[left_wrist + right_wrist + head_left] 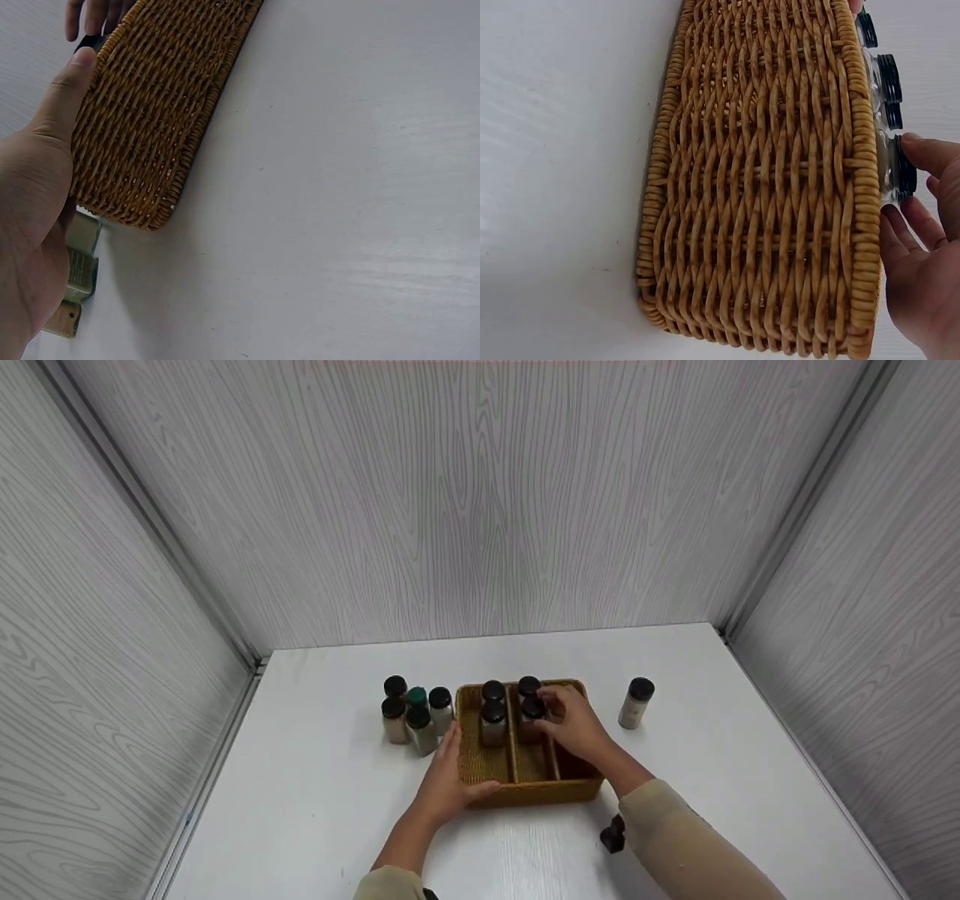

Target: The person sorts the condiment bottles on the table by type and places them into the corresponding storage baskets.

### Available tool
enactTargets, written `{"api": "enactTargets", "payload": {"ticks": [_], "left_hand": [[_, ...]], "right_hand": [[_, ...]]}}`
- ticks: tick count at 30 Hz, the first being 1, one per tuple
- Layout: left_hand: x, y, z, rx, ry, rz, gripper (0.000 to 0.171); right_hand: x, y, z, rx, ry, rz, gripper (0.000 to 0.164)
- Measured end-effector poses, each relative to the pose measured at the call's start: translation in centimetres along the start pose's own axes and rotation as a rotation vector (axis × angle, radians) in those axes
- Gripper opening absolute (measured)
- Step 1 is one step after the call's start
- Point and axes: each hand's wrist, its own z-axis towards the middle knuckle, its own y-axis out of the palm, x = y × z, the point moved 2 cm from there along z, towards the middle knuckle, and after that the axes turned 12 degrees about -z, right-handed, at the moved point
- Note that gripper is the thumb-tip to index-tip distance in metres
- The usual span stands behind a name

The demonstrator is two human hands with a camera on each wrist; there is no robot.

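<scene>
A brown wicker basket [536, 793] with dividers stands on the white table, holding several black-capped spice jars. My right hand [576, 725] reaches over its right side and pinches the black lid of a spice jar [532, 709] in the middle compartment; thumb and fingers sit on either side of the lid [906, 166] in the right wrist view. My left hand [442, 781] rests against the basket's front left corner, fingers straight along the left side, thumb [73, 79] on the front rim. Two jars [493, 725] stand in the left compartment.
Left of the basket stands a cluster of several spice jars [422, 731], one with a green cap [417, 697]. A lone black-capped jar [632, 707] is to the right. Grey wood-grain panels [465, 510] enclose the table's back and sides.
</scene>
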Motion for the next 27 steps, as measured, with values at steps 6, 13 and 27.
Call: {"api": "enactTargets", "payload": {"ticks": [6, 13, 27], "left_hand": [[0.0, 0.0, 0.0, 0.007, -0.014, -0.002, 0.131], [0.0, 0.0, -0.1, 0.005, 0.001, -0.006, 0.130], [-0.1, 0.1, 0.0, 0.012, 0.009, -0.003, 0.131]], "right_hand": [[0.6, -0.7, -0.1, -0.001, -0.006, 0.028, 0.055], [1.6, -2.0, -0.1, 0.020, -0.004, 0.052, 0.055], [3.0, -6.2, -0.1, 0.073, 0.013, -0.063, 0.051]]}}
